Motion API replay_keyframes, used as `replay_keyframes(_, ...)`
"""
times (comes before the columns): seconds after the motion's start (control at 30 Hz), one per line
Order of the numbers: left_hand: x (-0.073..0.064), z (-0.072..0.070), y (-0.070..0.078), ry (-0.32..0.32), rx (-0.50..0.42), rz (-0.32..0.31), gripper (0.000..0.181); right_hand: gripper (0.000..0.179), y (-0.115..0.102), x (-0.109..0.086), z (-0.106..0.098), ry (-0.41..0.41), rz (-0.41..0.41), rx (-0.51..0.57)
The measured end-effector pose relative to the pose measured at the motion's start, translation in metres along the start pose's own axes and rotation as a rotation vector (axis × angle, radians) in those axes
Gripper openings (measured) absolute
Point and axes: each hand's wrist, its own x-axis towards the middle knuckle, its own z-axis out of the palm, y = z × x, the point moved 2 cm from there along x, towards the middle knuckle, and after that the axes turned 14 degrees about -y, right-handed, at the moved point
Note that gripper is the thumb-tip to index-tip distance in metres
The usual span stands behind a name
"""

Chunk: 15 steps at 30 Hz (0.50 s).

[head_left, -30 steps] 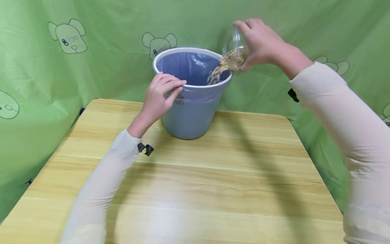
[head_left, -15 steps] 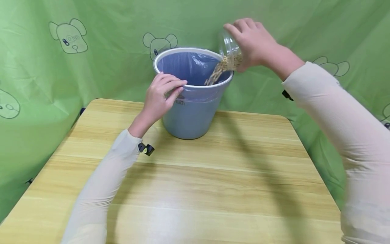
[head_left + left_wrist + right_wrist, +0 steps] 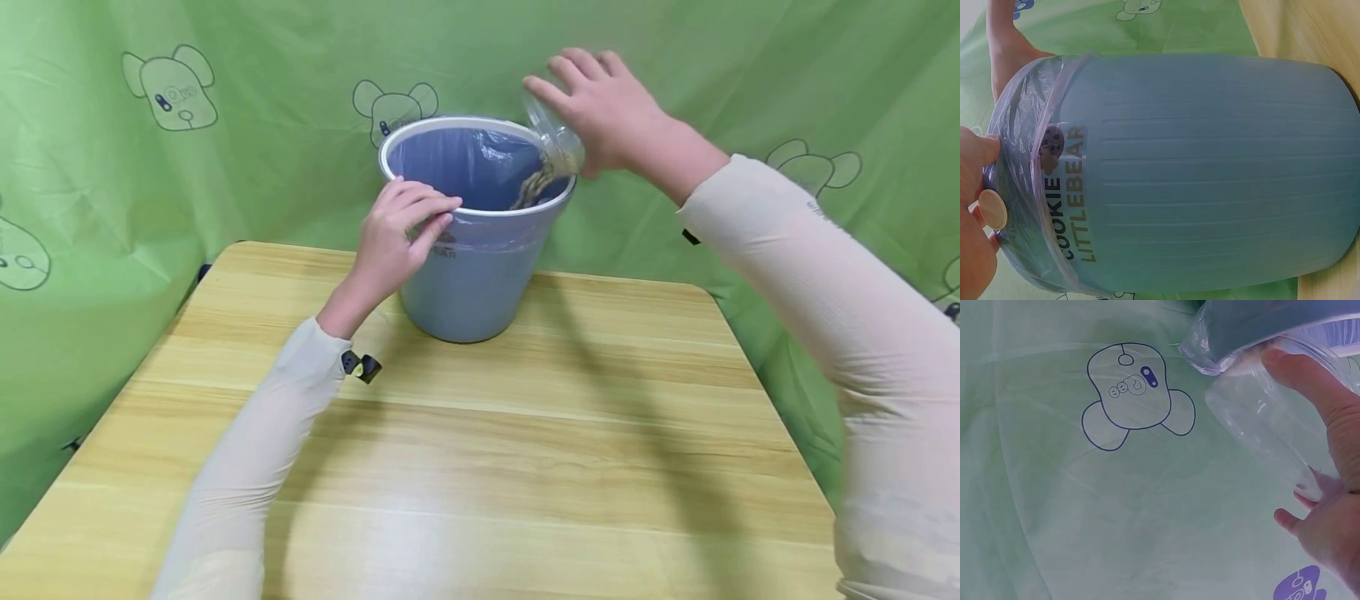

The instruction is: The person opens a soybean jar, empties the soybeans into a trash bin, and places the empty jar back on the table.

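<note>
My left hand [image 3: 393,229] grips the near left rim of a blue-grey trash bin [image 3: 472,292], fingers over the edge and thumb outside. A clear plastic liner [image 3: 1022,119] is folded over the rim in the left wrist view. My right hand [image 3: 611,117] holds a clear plastic jar [image 3: 557,143] tipped mouth-down over the bin's right rim. Small tan pieces [image 3: 537,183] stream out of it into the bin; their kind is too blurred to name. In the right wrist view the jar [image 3: 1260,419] looks mostly see-through, its mouth hidden beside the bin.
The bin stands at the back of a wood-grain table [image 3: 480,467]. Right behind it hangs a green curtain [image 3: 285,125] printed with bear faces. A small black wrist camera [image 3: 362,367] sits at the left cuff.
The right hand has moved left and tipped the jar further over the bin. Fewer tan pieces show in the jar. The left hand and bin have stayed in place.
</note>
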Motion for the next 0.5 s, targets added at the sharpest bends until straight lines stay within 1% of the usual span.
replay_keyframes(0.1, 0.0, 0.0, 0.0, -0.002, -0.001, -0.001, 0.018, 0.138, -0.004, 0.001, 0.0, 0.014, -0.023, -0.035)
replay_keyframes(0.23, 0.0, -0.001, 0.0, -0.002, -0.001, -0.002, 0.018, 0.134, -0.009, 0.002, 0.0, -0.016, -0.037, -0.083)
replay_keyframes(0.33, 0.0, -0.001, 0.0, -0.003, 0.0, -0.002, 0.018, 0.127, -0.013, 0.004, 0.0, -0.038, -0.054, -0.124)
replay_keyframes(0.43, 0.0, -0.001, -0.001, -0.004, -0.001, -0.004, 0.018, 0.119, -0.019, 0.004, 0.002, -0.03, -0.089, -0.213)
replay_keyframes(0.5, 0.0, -0.001, -0.001, -0.008, 0.0, -0.004, 0.018, 0.119, -0.022, 0.004, 0.003, -0.022, -0.116, -0.293)
